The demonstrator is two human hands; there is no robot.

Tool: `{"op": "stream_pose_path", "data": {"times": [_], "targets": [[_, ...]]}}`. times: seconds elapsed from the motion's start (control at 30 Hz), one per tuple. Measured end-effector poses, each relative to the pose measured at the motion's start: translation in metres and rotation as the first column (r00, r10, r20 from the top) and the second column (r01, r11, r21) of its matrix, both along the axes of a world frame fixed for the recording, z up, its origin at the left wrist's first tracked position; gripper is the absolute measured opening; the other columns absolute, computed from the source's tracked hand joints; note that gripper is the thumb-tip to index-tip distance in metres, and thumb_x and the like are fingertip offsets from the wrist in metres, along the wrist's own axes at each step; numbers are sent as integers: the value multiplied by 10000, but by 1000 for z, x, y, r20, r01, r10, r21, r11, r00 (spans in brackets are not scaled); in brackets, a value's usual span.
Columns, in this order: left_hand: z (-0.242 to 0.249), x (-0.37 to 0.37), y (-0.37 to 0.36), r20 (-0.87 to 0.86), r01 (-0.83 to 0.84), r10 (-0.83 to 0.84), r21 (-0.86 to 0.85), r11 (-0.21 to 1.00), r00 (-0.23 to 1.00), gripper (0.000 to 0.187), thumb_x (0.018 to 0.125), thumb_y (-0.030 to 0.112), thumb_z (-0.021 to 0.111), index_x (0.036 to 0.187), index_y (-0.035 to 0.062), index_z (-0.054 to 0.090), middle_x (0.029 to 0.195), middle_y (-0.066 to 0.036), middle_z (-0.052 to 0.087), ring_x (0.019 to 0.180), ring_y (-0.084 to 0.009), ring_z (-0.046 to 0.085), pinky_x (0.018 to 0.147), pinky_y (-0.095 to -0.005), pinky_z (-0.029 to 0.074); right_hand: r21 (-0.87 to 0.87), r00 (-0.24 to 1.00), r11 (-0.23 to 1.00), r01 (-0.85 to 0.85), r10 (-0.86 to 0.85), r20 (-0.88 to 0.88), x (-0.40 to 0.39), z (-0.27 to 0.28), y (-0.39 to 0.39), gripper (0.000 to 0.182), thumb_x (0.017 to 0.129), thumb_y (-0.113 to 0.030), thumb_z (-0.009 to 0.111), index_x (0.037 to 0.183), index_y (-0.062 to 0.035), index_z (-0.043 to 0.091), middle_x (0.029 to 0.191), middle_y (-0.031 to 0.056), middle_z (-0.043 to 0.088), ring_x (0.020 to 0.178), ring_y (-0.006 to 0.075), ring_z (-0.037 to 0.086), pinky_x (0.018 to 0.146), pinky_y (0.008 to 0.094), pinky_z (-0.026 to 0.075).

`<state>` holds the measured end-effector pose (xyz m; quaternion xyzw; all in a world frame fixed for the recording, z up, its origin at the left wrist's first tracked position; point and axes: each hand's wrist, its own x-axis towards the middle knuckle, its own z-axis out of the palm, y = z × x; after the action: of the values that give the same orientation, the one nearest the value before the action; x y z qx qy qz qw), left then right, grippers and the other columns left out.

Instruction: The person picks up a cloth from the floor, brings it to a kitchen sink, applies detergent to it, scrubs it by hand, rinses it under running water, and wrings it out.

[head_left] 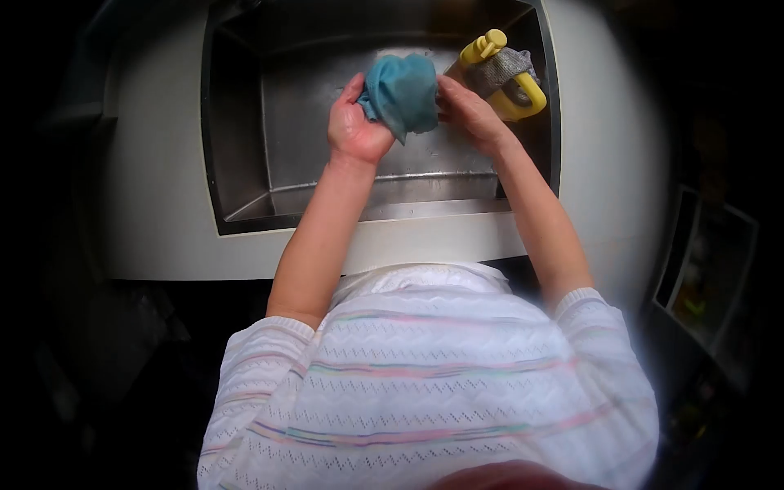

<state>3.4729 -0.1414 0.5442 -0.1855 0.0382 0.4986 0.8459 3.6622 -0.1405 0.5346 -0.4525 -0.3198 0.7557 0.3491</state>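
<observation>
Head view: my left hand (356,122) and right hand (472,114) both grip a bunched teal cloth (404,91) above the steel sink (245,122), beside a yellow bottle (506,77).

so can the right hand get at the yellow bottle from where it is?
Probably yes. The right hand sits right beside the yellow bottle in the sink's back corner, with nothing between them. But both hands grip the blue cloth, so it would have to let go first; the left hand could keep holding.
</observation>
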Motion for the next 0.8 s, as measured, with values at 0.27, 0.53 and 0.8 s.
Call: {"op": "stream_pose_path", "data": {"times": [0.27,0.53,0.8], "targets": [[-31,-6,-4,-381,-81,-26,-262,962,924,404,903,261,277,1119,-40,438,1151,-163,486,1096,-306,435,983,-426,290,9,910,977,212,-201,364,-25,-33,17,393,820,-314,553,954,55,545,852,55,598,738,133,566,689,282,452],[-37,32,-25,-426,12,-67,-130,991,902,390,911,273,277,1160,11,424,1188,-122,469,1115,-272,424,987,-408,281,368,327,916,-158,-303,895,-59,-52,34,230,833,-262,443,874,-51,524,765,195,599,734,378,580,669,464,448],[-74,19,-4,-433,58,-31,50,997,901,405,918,346,257,1153,65,430,1147,-89,480,1086,-243,443,958,-350,319,601,505,786,-143,-465,728,-106,-29,3,210,802,-192,464,945,-56,538,841,197,592,809,383,557,746,425,430]]}}
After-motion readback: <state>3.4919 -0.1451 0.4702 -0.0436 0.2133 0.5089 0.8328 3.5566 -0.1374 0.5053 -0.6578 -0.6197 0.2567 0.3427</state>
